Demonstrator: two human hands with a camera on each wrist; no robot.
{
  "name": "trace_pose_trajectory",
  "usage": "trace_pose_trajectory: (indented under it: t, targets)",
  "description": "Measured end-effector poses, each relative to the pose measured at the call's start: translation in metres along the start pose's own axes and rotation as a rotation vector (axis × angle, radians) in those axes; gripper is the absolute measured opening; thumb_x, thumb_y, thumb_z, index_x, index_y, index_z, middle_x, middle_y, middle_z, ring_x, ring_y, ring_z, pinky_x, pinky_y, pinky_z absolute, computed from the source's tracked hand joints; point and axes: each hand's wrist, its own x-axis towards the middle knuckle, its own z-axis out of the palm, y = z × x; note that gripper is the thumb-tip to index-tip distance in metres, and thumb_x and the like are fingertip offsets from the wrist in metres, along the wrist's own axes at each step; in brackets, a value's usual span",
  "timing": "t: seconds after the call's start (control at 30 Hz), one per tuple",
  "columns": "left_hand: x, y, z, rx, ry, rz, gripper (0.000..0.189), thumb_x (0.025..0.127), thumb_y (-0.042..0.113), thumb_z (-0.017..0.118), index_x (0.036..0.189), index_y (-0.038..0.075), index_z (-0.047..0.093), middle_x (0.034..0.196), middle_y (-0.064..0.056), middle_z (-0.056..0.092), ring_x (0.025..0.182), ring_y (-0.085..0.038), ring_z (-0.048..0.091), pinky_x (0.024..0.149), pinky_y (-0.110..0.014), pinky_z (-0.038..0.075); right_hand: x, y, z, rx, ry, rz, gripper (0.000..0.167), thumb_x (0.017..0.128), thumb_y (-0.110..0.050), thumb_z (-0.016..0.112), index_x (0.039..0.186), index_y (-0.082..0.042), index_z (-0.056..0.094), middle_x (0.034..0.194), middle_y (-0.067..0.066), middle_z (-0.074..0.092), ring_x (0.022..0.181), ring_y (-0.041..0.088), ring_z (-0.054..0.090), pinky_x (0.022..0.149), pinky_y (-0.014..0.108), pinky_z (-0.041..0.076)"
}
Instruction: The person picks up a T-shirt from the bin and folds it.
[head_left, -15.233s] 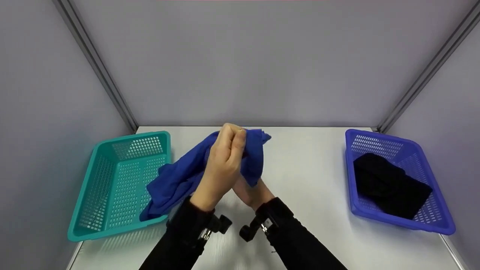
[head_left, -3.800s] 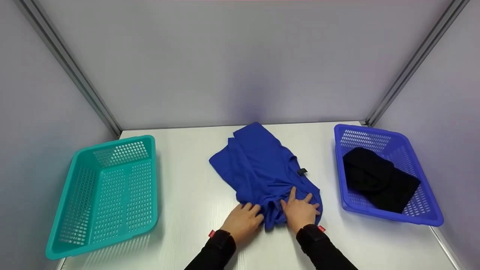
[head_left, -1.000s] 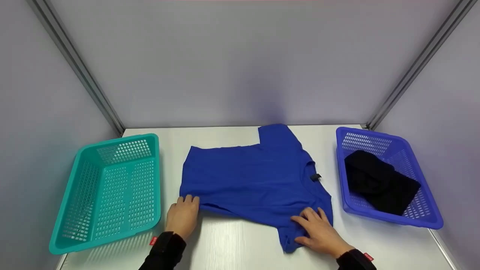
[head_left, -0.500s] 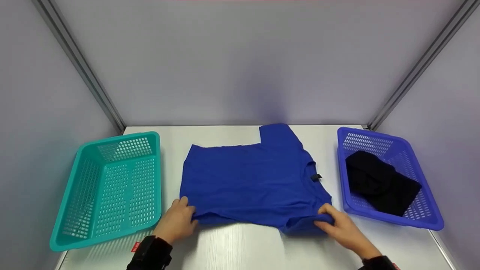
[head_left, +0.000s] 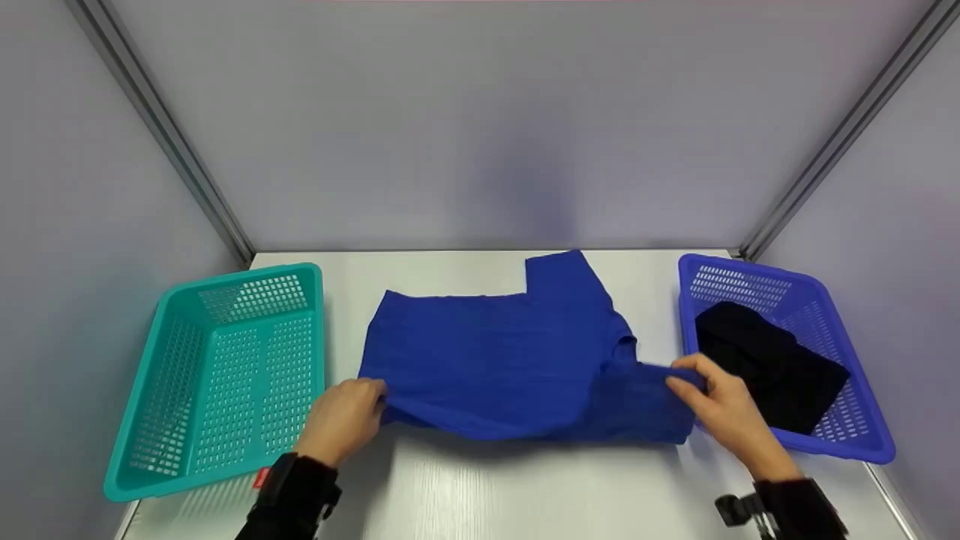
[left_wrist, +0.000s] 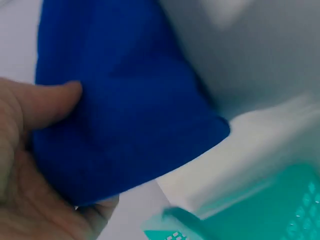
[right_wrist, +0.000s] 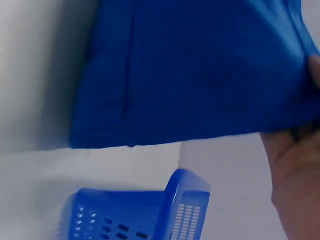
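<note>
A blue short-sleeved T-shirt [head_left: 480, 345] lies sideways on the white table, its hem to the left and its neckline to the right. My left hand [head_left: 343, 420] pinches the near hem corner between thumb and fingers, as the left wrist view shows with the shirt [left_wrist: 120, 110] hanging from the grip. My right hand [head_left: 726, 405] pinches the shirt near the shoulder and holds that part raised, the near sleeve hanging down. The near side of the shirt is lifted and casts a shadow on the table. Lifted cloth hides the neck label.
A teal plastic basket [head_left: 146, 375] stands at the left with nothing in it. At the right, a blue-violet basket [head_left: 862, 375] holds a folded black cloth [head_left: 765, 367]. Grey panels [head_left: 480, 127] wall the table [head_left: 480, 502] at the back and both sides.
Over the last second my right hand has gone from lying on the near sleeve to pinching and lifting the shoulder, moving right and up. My left hand has raised the hem corner slightly.
</note>
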Motion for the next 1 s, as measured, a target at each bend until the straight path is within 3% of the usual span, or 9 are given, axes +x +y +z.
trace_pose_trajectory:
  t: [0.17, 0.27, 0.37, 0.43, 0.5, 0.67, 0.77, 0.9, 1.0]
  targets:
    - [0.024, -0.004, 0.011, 0.044, 0.104, -0.035, 0.009, 0.088, 0.000, 0.073, 0.083, 0.004, 0.067, 0.080, -0.013, 0.071, 0.076, -0.037, 0.069, 0.065, -0.053, 0.055, 0.038, 0.001, 0.017, -0.184, 0.217, -0.190, 0.014, 0.089, 0.001, 0.078, 0.102, -0.003, 0.075, 0.094, 0.007, 0.068, 0.083, 0.010, 0.056, 0.075, 0.015, 0.039]
    - [0.037, -0.009, 0.017, 0.069, 0.148, -0.075, 0.012, 0.090, 0.001, 0.071, 0.080, 0.002, 0.064, 0.078, -0.017, 0.069, 0.075, -0.041, 0.068, 0.064, -0.056, 0.055, 0.059, 0.000, 0.026, -0.273, 0.318, -0.297, 0.015, 0.083, 0.006, 0.080, 0.096, -0.001, 0.077, 0.082, 0.010, 0.055, 0.073, 0.019, 0.051, 0.067, 0.030, 0.042]
    - [0.047, -0.015, 0.024, 0.103, 0.166, -0.115, 0.010, 0.090, -0.001, 0.069, 0.081, 0.000, 0.064, 0.078, -0.020, 0.068, 0.075, -0.043, 0.067, 0.064, -0.058, 0.054, 0.075, -0.003, 0.029, -0.352, 0.363, -0.271, 0.012, 0.085, 0.002, 0.080, 0.096, -0.001, 0.079, 0.080, 0.018, 0.065, 0.069, 0.034, 0.062, 0.063, 0.046, 0.050]
    - [0.052, -0.018, 0.028, 0.122, 0.168, -0.145, 0.007, 0.089, -0.002, 0.067, 0.083, -0.002, 0.066, 0.080, -0.021, 0.068, 0.077, -0.044, 0.067, 0.065, -0.059, 0.054, 0.083, -0.004, 0.031, -0.373, 0.351, -0.213, 0.011, 0.088, -0.002, 0.078, 0.099, -0.001, 0.080, 0.086, 0.021, 0.074, 0.070, 0.040, 0.069, 0.066, 0.056, 0.053]
    - [0.056, -0.019, 0.032, 0.139, 0.156, -0.178, 0.004, 0.089, -0.002, 0.065, 0.086, -0.004, 0.067, 0.083, -0.023, 0.069, 0.080, -0.045, 0.066, 0.067, -0.060, 0.055, 0.090, -0.004, 0.034, -0.338, 0.325, -0.134, 0.012, 0.092, -0.005, 0.076, 0.103, -0.001, 0.080, 0.089, 0.019, 0.077, 0.069, 0.038, 0.074, 0.066, 0.054, 0.058]
    - [0.058, -0.020, 0.041, 0.151, 0.065, -0.266, 0.010, 0.090, 0.001, 0.066, 0.094, -0.005, 0.072, 0.091, -0.024, 0.071, 0.086, -0.045, 0.067, 0.074, -0.060, 0.056, 0.100, -0.001, 0.047, -0.193, 0.223, 0.052, 0.017, 0.099, -0.007, 0.067, 0.110, 0.002, 0.077, 0.074, 0.014, 0.075, 0.057, 0.017, 0.070, 0.054, 0.019, 0.051]
    - [0.056, -0.022, 0.046, 0.154, 0.012, -0.308, 0.012, 0.090, 0.003, 0.067, 0.096, -0.004, 0.074, 0.094, -0.024, 0.073, 0.087, -0.044, 0.067, 0.076, -0.061, 0.056, 0.102, 0.004, 0.055, -0.124, 0.170, 0.115, 0.018, 0.101, -0.004, 0.062, 0.112, 0.005, 0.074, 0.072, 0.015, 0.073, 0.062, 0.017, 0.069, 0.055, 0.012, 0.045]
    - [0.053, -0.024, 0.056, 0.210, 0.049, -0.309, 0.013, 0.092, 0.002, 0.063, 0.096, -0.004, 0.074, 0.095, -0.025, 0.070, 0.090, -0.045, 0.065, 0.075, -0.061, 0.055, 0.101, 0.010, 0.065, -0.061, 0.093, 0.158, 0.030, 0.103, -0.002, 0.056, 0.131, 0.007, 0.064, 0.099, 0.024, 0.076, 0.088, 0.034, 0.076, 0.075, 0.028, 0.058]
    - [0.052, -0.024, 0.065, 0.276, 0.149, -0.233, 0.014, 0.093, 0.000, 0.060, 0.103, -0.003, 0.070, 0.104, -0.026, 0.064, 0.096, -0.046, 0.060, 0.075, -0.058, 0.054, 0.093, 0.017, 0.073, -0.093, 0.000, 0.157, 0.047, 0.104, -0.004, 0.054, 0.151, 0.003, 0.048, 0.128, 0.028, 0.067, 0.118, 0.043, 0.067, 0.101, 0.050, 0.052]
